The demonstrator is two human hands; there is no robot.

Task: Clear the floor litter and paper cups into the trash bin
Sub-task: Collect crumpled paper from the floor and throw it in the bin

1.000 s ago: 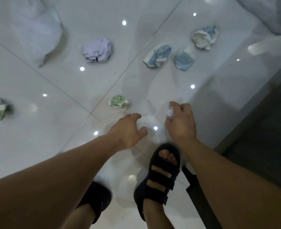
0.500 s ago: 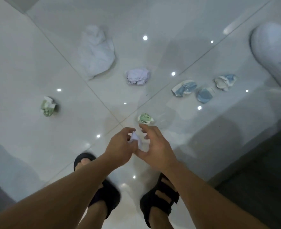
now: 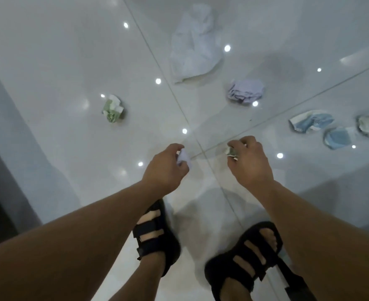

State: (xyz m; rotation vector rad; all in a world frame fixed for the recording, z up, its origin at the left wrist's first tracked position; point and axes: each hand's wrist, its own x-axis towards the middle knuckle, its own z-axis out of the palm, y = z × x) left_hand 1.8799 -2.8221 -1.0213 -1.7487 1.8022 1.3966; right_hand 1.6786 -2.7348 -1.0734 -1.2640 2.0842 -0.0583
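The small white paper scrap (image 3: pixel 184 157) sits at the fingertips of the left hand (image 3: pixel 165 168), poking out on the thumb side; the fingers and thumb are curled in and pinch it, above the glossy white tiled floor (image 3: pixel 49 68). A small green-and-white wad (image 3: pixel 231 152) lies directly under the fingertips of the right hand (image 3: pixel 249 162), close to where the tile seams cross; the fingers are bent down round it, and whether it rests on the tile or is lifted I cannot tell, since the hand covers most of it.

Farther out lie a green crumpled wad (image 3: pixel 113 108) to the left, a large white crumpled sheet (image 3: pixel 195 45) ahead, and a lavender paper ball (image 3: pixel 245 92) beside it. Three crushed blue-and-white paper cups (image 3: pixel 312 122) sit in a cluster to the right, well apart from both hands; the outermost is cut off by the frame edge.

Two black strapped sandals (image 3: pixel 156 240) stand below the forearms; the whole view is soft with blur, so no print on the litter is readable.
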